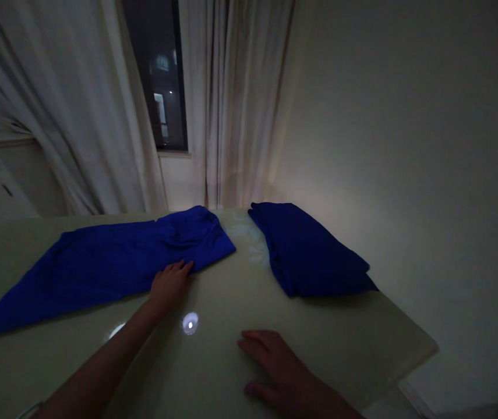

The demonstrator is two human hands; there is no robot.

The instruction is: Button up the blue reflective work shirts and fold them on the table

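A long blue garment [100, 265] lies spread flat on the left part of a pale glossy table [353, 331]. My left hand [170, 285] reaches out to its near edge, fingers stretched flat and touching the cloth. A second blue cloth [310, 250], folded into a thick stack, sits at the back right of the table. My right hand [277, 364] rests palm down on the bare tabletop near me, fingers extended, holding nothing.
White curtains [235, 99] and a dark window [161, 70] stand behind the table. A plain wall [406, 145] runs along the right. The table's right corner [434, 349] ends close to that wall. A lamp reflection [190, 323] glints between my hands.
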